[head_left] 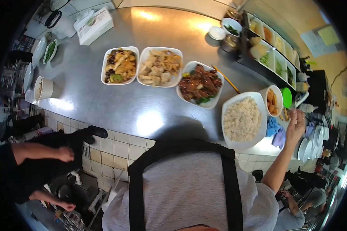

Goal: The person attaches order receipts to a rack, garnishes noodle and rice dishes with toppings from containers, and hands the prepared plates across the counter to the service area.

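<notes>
Item: white spoon (pixel 302 99), beside the green container (pixel 286 97) at the surface's (pixel 85 104) right end; likely light, stiff, slick; best pinched by its handle. Right hand (pixel 295 125): fingers bunched near it, grip unclear. Left hand: out of view.

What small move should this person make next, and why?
Perhaps bring the right hand left toward the white tub: its fingertips are beside what looks like a white spoon, and the tub stands nearby, uncovered, with orange-brown food inside.
</notes>
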### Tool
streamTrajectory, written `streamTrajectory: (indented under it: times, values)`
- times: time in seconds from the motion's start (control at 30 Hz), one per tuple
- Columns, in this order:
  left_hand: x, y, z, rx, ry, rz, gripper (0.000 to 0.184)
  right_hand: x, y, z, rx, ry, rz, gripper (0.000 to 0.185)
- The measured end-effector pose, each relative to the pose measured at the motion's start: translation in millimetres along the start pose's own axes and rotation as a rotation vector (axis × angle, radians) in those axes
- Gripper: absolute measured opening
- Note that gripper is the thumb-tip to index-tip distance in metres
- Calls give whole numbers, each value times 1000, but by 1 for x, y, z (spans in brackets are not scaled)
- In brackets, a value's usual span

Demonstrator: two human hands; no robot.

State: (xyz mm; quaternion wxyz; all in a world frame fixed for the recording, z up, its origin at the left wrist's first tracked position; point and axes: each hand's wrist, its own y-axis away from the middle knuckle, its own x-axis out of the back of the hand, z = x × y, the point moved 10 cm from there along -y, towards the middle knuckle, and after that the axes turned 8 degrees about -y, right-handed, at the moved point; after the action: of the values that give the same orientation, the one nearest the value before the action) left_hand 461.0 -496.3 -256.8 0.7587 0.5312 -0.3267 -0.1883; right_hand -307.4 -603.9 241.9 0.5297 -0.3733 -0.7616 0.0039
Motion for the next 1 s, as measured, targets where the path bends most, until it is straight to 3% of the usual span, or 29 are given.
streamTrajectory:
  times: [0.1, 0.2, 0.23, 0.3, 0.37, 0.43, 0.5, 0.57, 0.67, 0.7, 0.77, 0.87, 1.0]
  values:
    - [-54, 70, 74, -134, -1, -298, 39, 18, 39, 30, -16, -112, 147, 20]
    - [-45, 134, 180, -296, 39, -452, 38, 14, 65, 53, -134, -220, 99, 17]
    - [-34, 155, 226, -379, 83, -468, 37, 13, 74, 60, -77, -231, 105, 16]
    - [-14, 192, 316, -549, 204, -468, 37, -4, 93, 86, -88, -282, -3, 17]
    - [-15, 220, 392, -692, 328, -440, 36, -39, 117, 121, -357, -354, -237, 29]
    - [-29, 205, 432, -728, 245, -185, 36, -65, 131, 129, -425, -424, -318, 41]
    - [-77, 214, 473, -837, 247, -287, 38, -85, 138, 139, -487, -513, -364, 47]
    - [-132, 225, 496, -864, 262, -430, 47, -124, 145, 172, -403, -576, -361, 46]
    - [-187, 239, 512, -832, 266, -392, 59, -108, 145, 136, -480, -624, -530, 44]
    - [-198, 238, 512, -799, 260, -363, 58, -104, 141, 137, -419, -583, -533, 41]
    - [-201, 210, 522, -959, 346, -261, 57, -108, 136, 128, -293, -513, -560, 35]
    - [-191, 192, 533, -1017, 387, -189, 57, -47, 106, 48, 209, -201, -231, 27]
    - [-182, 187, 549, -978, 283, -94, 54, -83, 96, 12, 239, -133, -407, 29]
